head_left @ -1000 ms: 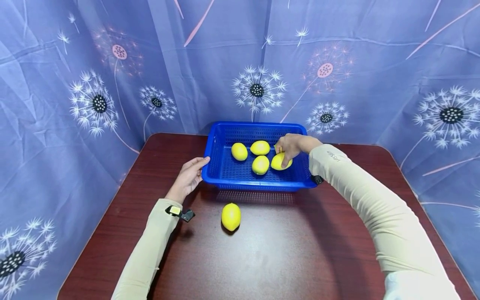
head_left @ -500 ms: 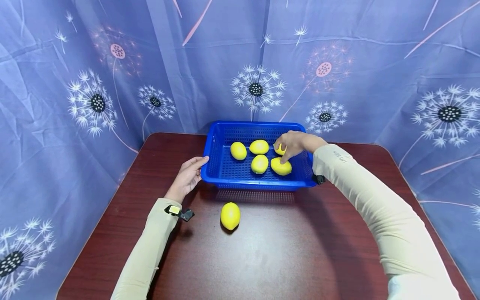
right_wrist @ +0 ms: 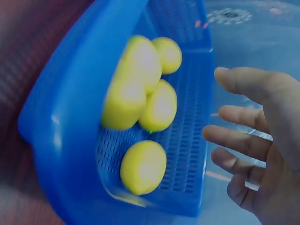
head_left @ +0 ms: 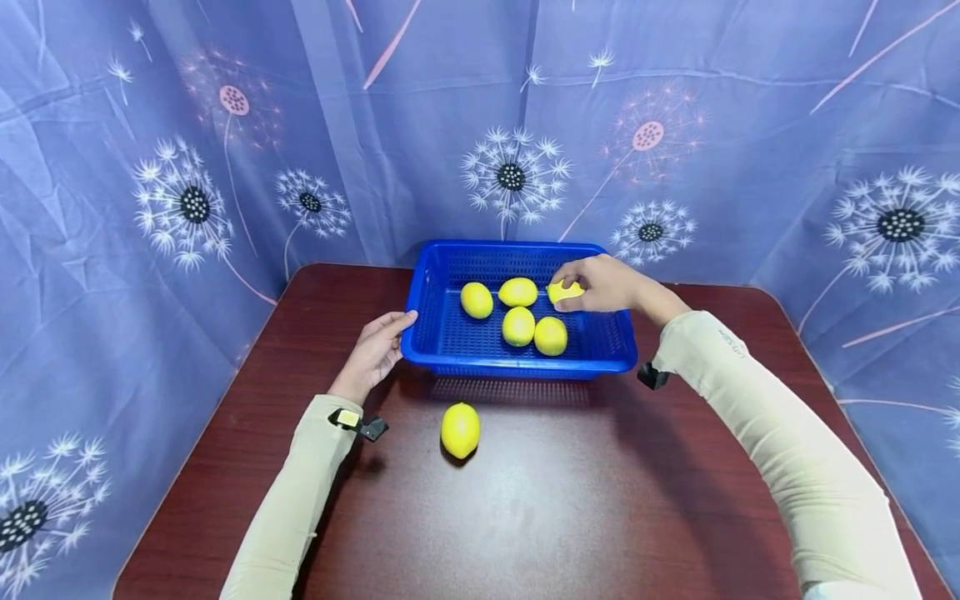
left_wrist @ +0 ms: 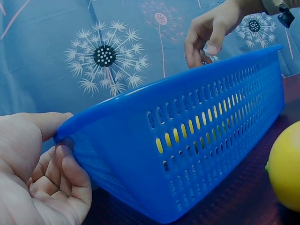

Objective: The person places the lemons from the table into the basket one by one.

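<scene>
A blue plastic basket (head_left: 495, 366) with slotted walls holds several yellow lemons (head_left: 477, 301). My left hand (head_left: 372, 354) grips its left end, thumb over the rim and fingers beneath, as the left wrist view also shows. Over the basket's right end, my right hand (head_left: 606, 283) hovers with fingers spread and nothing in them. The right wrist view shows that hand (right_wrist: 279, 140) apart from the lemons. In the head view its fingers partly cover the back-right lemon (head_left: 562, 292). At the front right, another lemon (head_left: 551, 336) sits beside the middle one (head_left: 518, 327).
One more lemon (head_left: 460, 431) lies on the dark red wooden table (head_left: 525, 508), in front of the basket. A blue curtain (head_left: 420, 167) with dandelion prints hangs close behind the basket and along both sides of the table.
My right hand has let go of the front-right lemon and moved up and to the right. That lemon has turned end-on and shifted slightly left. The left hand has stayed put.
</scene>
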A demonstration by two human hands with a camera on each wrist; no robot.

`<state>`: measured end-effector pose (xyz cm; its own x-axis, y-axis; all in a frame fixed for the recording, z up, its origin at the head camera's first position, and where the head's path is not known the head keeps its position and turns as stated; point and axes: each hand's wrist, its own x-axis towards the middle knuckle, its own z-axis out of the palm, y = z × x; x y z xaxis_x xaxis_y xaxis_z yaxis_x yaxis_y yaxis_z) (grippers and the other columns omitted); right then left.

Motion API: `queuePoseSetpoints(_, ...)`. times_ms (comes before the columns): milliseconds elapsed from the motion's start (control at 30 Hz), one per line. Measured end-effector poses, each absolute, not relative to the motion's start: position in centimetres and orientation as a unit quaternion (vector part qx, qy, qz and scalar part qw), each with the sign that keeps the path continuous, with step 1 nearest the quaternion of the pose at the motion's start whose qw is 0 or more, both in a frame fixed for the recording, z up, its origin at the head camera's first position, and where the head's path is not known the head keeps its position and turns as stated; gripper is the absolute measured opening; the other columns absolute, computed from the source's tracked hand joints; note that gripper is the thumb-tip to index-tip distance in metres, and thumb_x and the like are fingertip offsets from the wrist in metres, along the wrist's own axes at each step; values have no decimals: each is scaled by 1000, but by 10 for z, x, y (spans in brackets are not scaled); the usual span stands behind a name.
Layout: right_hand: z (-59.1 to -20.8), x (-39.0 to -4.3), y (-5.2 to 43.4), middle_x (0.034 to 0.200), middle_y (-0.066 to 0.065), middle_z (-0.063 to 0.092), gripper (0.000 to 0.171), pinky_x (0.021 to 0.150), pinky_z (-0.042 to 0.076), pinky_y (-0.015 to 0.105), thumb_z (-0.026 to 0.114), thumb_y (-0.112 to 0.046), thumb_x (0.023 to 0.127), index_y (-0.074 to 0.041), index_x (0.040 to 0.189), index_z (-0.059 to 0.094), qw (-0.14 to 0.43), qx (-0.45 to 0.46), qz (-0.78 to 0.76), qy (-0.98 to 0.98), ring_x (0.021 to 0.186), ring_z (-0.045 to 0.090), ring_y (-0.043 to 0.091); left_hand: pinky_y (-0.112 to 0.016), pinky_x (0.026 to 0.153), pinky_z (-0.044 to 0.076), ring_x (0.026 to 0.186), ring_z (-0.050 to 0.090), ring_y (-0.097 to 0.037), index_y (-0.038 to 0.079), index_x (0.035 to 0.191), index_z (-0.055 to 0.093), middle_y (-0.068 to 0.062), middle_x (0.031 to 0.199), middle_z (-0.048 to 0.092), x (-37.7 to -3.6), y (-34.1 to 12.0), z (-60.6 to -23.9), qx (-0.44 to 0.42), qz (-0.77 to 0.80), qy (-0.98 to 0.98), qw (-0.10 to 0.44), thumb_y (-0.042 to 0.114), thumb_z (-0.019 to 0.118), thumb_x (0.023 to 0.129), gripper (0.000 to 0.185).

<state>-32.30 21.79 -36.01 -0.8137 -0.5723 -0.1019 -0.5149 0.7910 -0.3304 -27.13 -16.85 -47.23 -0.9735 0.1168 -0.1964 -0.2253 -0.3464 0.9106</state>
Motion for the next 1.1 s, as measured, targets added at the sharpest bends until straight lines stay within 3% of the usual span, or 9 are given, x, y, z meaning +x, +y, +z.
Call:
queuePoseSetpoints(67, -360, -316, 218, 119, 12, 73, 43, 64, 43, 36, 76, -36, 92, -13, 128, 69, 75, -285, -159, 942, 61, 49, 16, -17, 57, 52, 60, 61, -6, 13, 93, 63, 4, 75, 68, -272, -168, -472, -57, 819, 560, 107, 18, 66, 102, 10)
queuePoseSetpoints(233, -359, -296, 215, 113, 8, 75, 41, 75, 55, 41, 76, -37, 92, -14, 125, 70, 32, -277, -201, 939, 86, 67, 20, -18, 57, 52, 60, 61, -6, 11, 95, 63, 3, 75, 68, -274, -169, -473, -66, 821, 556, 114, 19, 68, 101, 11)
queuePoseSetpoints(433, -357, -269, 209, 117, 8, 74, 47, 81, 57, 44, 76, -42, 92, -10, 126, 69, 15, -295, -241, 924, 100, 68, 24, -18, 58, 53, 60, 61, -6, 10, 98, 61, 3, 75, 67, -274, -170, -472, -67, 819, 559, 111, 20, 70, 100, 14)
queuePoseSetpoints(833, -360, -216, 200, 110, -3, 74, 42, 75, 52, 35, 80, -41, 89, -16, 121, 72, -41, -299, -297, 906, 95, 63, 13, -17, 56, 50, 58, 57, -6, 11, 96, 61, 4, 72, 65, -273, -169, -468, -65, 813, 567, 114, 20, 67, 101, 12)
queuePoseSetpoints(967, -367, -200, 194, 115, -6, 73, 42, 73, 53, 32, 81, -40, 88, -16, 121, 72, -49, -314, -314, 895, 95, 64, 10, -17, 56, 50, 58, 57, -5, 11, 95, 61, 4, 72, 65, -273, -169, -469, -67, 813, 567, 113, 20, 67, 102, 12)
queuePoseSetpoints(1100, -377, -187, 185, 116, -3, 73, 44, 71, 54, 36, 82, -38, 86, -16, 122, 71, -55, -329, -326, 885, 98, 65, 13, -17, 57, 50, 59, 58, -6, 11, 96, 61, 4, 73, 65, -272, -168, -469, -70, 812, 568, 116, 20, 67, 101, 12)
